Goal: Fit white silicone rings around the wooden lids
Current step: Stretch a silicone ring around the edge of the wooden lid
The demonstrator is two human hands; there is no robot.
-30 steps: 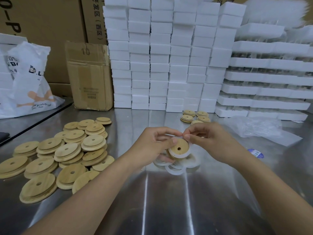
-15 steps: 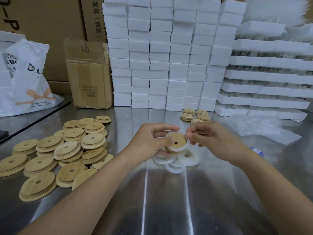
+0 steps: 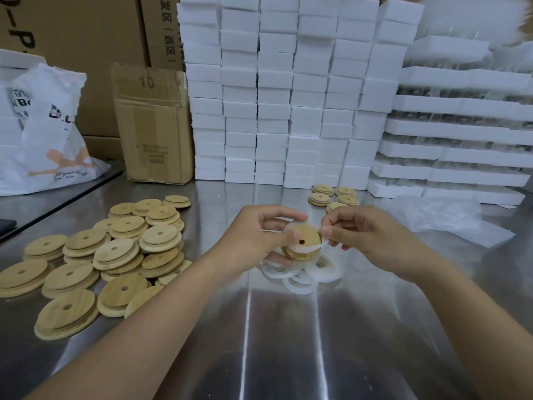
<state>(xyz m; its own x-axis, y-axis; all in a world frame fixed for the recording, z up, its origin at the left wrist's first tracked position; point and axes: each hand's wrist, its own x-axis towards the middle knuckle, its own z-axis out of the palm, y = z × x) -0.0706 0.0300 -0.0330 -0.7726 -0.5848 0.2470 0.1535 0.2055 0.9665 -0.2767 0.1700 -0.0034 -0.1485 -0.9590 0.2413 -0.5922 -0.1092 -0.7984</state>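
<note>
Round wooden lid with a centre hole (image 3: 311,233) sits up above the steel counter (image 3: 288,327), flat face tipped toward the camera. Left hand (image 3: 253,235) grips it, thumb on the face, index curled over the top rim. Right hand (image 3: 366,235) pinches the thin white silicone ring (image 3: 308,249), stretched sideways across the lid's lower half. Fingers hide the lid's left edge.

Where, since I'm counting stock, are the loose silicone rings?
Head view, centre: loose silicone rings piled on the steel table, below the held wooden lid.
</note>
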